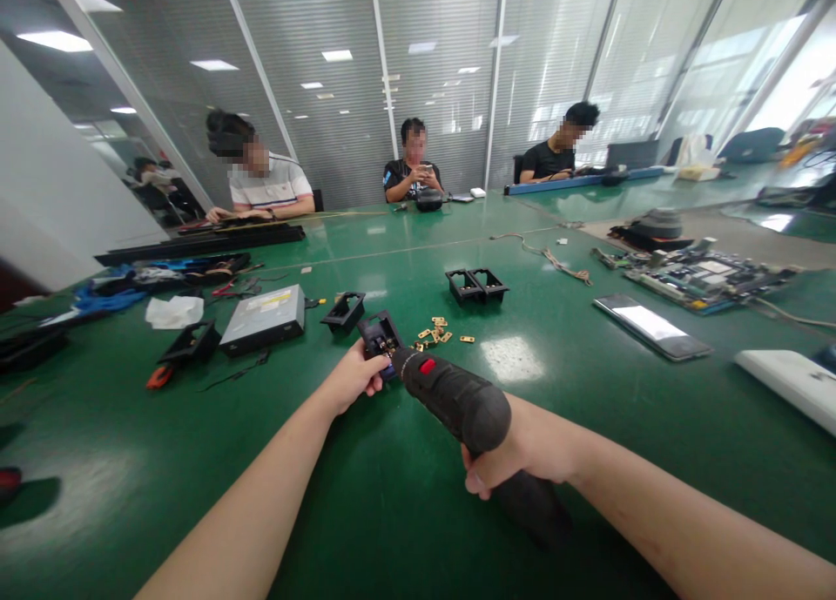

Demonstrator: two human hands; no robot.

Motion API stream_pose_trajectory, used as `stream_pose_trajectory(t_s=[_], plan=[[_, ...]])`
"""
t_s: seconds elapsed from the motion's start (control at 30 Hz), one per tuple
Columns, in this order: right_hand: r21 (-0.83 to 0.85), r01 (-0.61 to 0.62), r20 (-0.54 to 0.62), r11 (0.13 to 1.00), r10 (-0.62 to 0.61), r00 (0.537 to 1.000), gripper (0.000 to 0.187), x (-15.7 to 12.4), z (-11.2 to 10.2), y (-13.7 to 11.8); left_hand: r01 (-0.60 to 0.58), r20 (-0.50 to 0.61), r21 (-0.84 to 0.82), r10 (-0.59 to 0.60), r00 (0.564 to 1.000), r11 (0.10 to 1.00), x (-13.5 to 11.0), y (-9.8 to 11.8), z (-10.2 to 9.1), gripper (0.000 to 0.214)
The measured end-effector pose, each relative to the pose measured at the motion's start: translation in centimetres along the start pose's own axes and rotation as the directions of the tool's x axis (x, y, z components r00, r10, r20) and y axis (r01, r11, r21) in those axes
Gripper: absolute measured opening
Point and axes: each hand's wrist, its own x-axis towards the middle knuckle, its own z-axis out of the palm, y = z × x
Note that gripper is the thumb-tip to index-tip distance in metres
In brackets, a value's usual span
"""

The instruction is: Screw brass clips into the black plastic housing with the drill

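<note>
My right hand [515, 461] is wrapped around the handle of a black electric screwdriver [454, 400] with a red button. Its tip points at a small black plastic bracket [379, 334] on the green table. My left hand [356, 378] pinches that bracket at its near edge and steadies it. Several small brass pieces [436, 332] lie scattered just to the right of the bracket.
A silver optical drive [265, 320] and more black brackets [475, 284] lie beyond. A phone [650, 325], a circuit board [698, 276] and a white device [790, 382] sit to the right. Three people sit at the far side of the table.
</note>
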Motion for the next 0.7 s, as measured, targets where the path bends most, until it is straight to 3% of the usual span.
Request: stream_pose_trajectory(t_s=[0.7], plan=[[0.059,0.029,0.016,0.998,-0.030,0.999,0.018,0.16,-0.01,0.06,0.006,0.030,-0.016,-0.005,1.000,1.000,0.21,-0.22,-0.30,0.039]])
